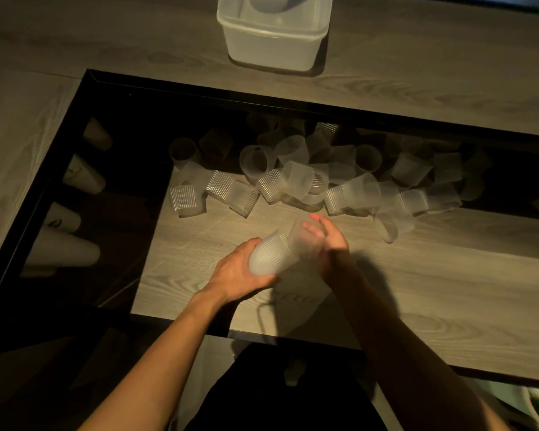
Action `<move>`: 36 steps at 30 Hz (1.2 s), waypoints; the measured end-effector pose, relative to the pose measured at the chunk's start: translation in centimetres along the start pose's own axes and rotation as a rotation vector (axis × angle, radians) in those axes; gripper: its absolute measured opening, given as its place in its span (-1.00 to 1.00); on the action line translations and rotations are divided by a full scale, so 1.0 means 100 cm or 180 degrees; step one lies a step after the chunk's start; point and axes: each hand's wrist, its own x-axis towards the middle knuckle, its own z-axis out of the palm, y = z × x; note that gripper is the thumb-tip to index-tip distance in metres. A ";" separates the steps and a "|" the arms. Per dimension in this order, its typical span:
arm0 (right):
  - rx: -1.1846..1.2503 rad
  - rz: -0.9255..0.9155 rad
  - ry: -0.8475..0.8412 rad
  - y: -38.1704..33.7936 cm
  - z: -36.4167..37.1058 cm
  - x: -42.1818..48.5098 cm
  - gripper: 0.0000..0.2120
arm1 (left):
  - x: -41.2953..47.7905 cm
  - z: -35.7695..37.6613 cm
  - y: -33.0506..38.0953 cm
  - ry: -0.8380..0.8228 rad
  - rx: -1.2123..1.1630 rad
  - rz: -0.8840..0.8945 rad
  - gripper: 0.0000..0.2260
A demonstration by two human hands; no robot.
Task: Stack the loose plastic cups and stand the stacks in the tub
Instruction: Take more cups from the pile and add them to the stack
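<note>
Centre of frame: a short stack (268, 258) of ribbed, translucent cups, held on its side and slanting toward the upper right. The left hand (238, 273) gripped its lower, closed end, fingers and thumb curled round the ribbed wall. The right hand (332, 242) held the end cup (304, 241) at the upper end of the stack, fingers bent over it (motion blur hid whether they reached inside the mouth). Both hands hovered over the table (433, 275), whose top reflected the wood grain.

Above the hands, across the middle of the frame, loose cups (296, 178) lay in a heap, most on their sides, several overlapping. The tub (274, 48), pale and rectangular, stood at the top centre, well apart from the heap and outside the table's black rim; a pale rounded form inside it was cut off by the frame edge. At left, white cups (66, 247) showed dimly below the dark surface.
</note>
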 end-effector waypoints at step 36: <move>-0.3534 -0.2247 -0.0952 -0.071 0.046 0.015 -0.36 | 0.025 -0.043 0.006 0.0739 -0.0242 0.0058 -0.25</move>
